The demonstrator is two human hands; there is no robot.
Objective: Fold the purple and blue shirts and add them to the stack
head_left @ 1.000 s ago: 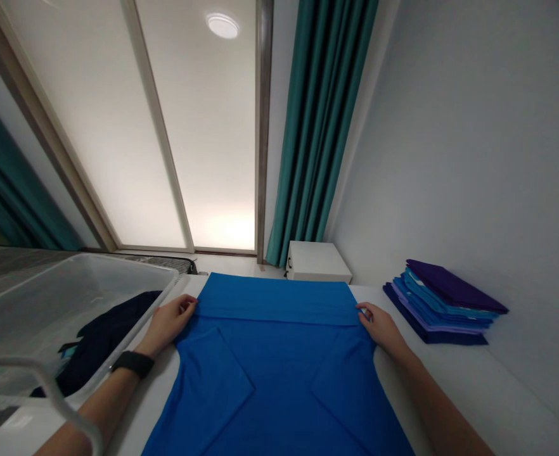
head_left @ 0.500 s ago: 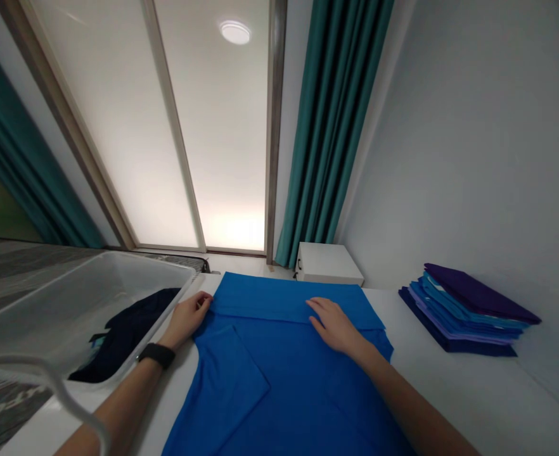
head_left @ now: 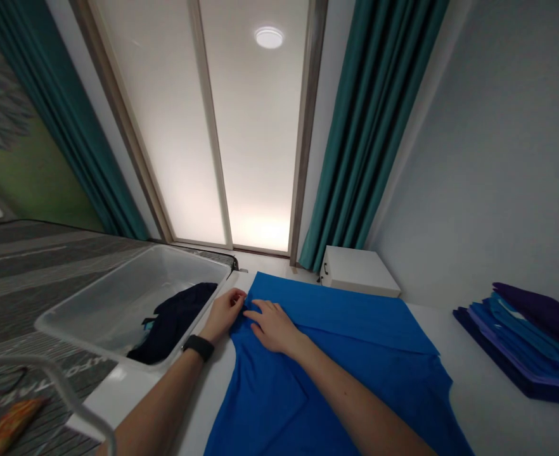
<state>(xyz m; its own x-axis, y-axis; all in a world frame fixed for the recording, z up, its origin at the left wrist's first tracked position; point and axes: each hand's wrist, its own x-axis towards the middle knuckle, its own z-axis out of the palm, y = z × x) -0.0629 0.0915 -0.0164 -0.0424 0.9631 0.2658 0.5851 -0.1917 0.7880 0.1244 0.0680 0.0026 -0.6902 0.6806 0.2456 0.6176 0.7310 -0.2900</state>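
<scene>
A blue shirt point(head_left: 346, 367) lies spread on a white table, its far end turned over in a straight band. At the band's left edge my left hand point(head_left: 227, 311) pinches the cloth between thumb and fingers; a dark watch band point(head_left: 198, 348) circles that wrist. Close beside it, my right hand point(head_left: 274, 324) rests on the shirt with its fingers stretched out and apart, pointing left. Its forearm crosses over the shirt and hides part of it.
Left of the table stands a clear plastic tub point(head_left: 94, 278) with dark clothing point(head_left: 177, 323) inside. A stack of folded clothes point(head_left: 529, 339) lies at the right by the wall. Beyond the table is a white cabinet point(head_left: 360, 269). A grey curved tube point(head_left: 65, 386) crosses the lower left.
My right hand has slid left across the shirt to beside my left hand. My left hand stays at the band's left edge. The camera view has turned left.
</scene>
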